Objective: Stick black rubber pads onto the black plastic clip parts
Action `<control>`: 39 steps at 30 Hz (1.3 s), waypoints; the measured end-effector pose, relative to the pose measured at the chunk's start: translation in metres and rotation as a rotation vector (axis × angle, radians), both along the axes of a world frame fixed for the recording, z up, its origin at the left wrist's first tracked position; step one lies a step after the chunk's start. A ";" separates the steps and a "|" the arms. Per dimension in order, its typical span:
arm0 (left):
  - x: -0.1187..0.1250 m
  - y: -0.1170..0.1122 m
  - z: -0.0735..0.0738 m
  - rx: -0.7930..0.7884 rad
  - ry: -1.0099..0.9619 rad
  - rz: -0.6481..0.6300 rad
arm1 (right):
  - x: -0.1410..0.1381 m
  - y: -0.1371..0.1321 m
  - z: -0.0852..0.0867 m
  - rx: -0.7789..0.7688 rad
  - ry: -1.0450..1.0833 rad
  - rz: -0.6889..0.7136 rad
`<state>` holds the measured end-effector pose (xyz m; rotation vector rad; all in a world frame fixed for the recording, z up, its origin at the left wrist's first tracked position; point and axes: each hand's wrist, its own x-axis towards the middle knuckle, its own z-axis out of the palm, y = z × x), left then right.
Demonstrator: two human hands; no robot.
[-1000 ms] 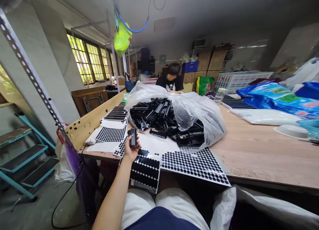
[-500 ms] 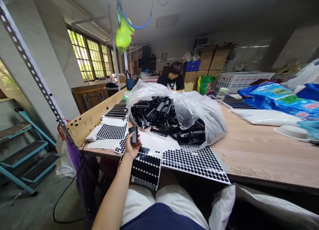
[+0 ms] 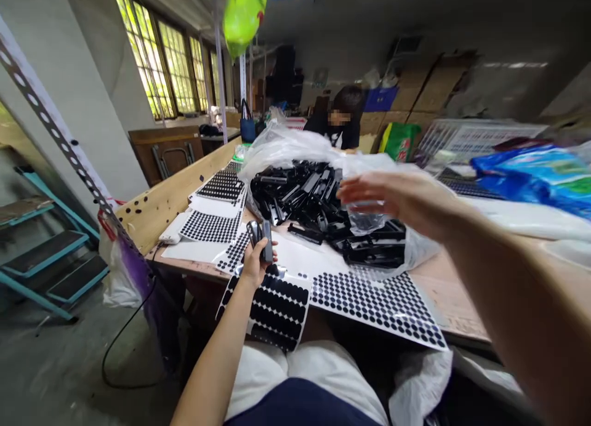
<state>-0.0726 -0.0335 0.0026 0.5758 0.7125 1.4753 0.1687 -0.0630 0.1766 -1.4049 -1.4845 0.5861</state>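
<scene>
My left hand [image 3: 253,267] is closed around a couple of black plastic pieces [image 3: 266,244], holding them above the front edge of the table. My right hand [image 3: 376,195], blurred by motion, reaches in from the right over a clear plastic bag [image 3: 295,144]. Its fingers are stretched out, and I see nothing held in them. Inside the bag lies a heap of long black plastic parts [image 3: 307,189]. One loose black part [image 3: 305,234] lies at the bag's mouth. Below my left hand, a sheet of large black round stickers [image 3: 277,312] hangs over the table edge onto my lap.
Sheets of small black dots [image 3: 378,300] cover the table front, with more sheets [image 3: 210,226] at the left. A wooden side board [image 3: 175,195] borders the table. Across the table sits a person [image 3: 339,121]. A blue package [image 3: 521,170] lies at the right.
My right hand has come into view from the right, over the bag. My left hand still holds black pieces, now turned so that two show apart. The view has tilted down slightly.
</scene>
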 end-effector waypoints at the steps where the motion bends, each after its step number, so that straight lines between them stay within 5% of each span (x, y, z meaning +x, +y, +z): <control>1: 0.001 0.001 -0.001 0.003 0.015 -0.004 | -0.004 0.006 -0.019 -0.095 -0.094 0.100; 3: 0.003 0.003 -0.004 0.004 0.039 -0.019 | -0.012 0.014 -0.066 -0.247 -0.282 0.250; 6: 0.004 0.006 -0.006 -0.004 0.057 -0.047 | -0.022 0.017 -0.128 -0.318 -0.452 0.286; 9: 0.004 0.007 -0.008 0.006 0.063 -0.060 | -0.026 0.019 -0.158 -0.335 -0.567 0.325; 16: 0.000 0.006 -0.010 -0.030 0.000 -0.105 | -0.016 0.031 -0.163 -0.348 -0.702 0.474; 26: -0.004 0.006 -0.008 -0.077 -0.014 -0.133 | -0.011 0.041 -0.162 -0.474 -0.624 0.554; 28: -0.004 0.007 -0.008 -0.081 -0.005 -0.134 | -0.008 0.052 -0.162 -0.425 -0.605 0.488; 33: -0.004 0.008 -0.006 -0.072 0.019 -0.145 | -0.004 0.096 -0.168 -0.087 -0.784 0.072; 39: -0.005 0.007 -0.009 -0.064 0.083 -0.133 | -0.011 0.122 -0.165 -0.132 -0.791 0.091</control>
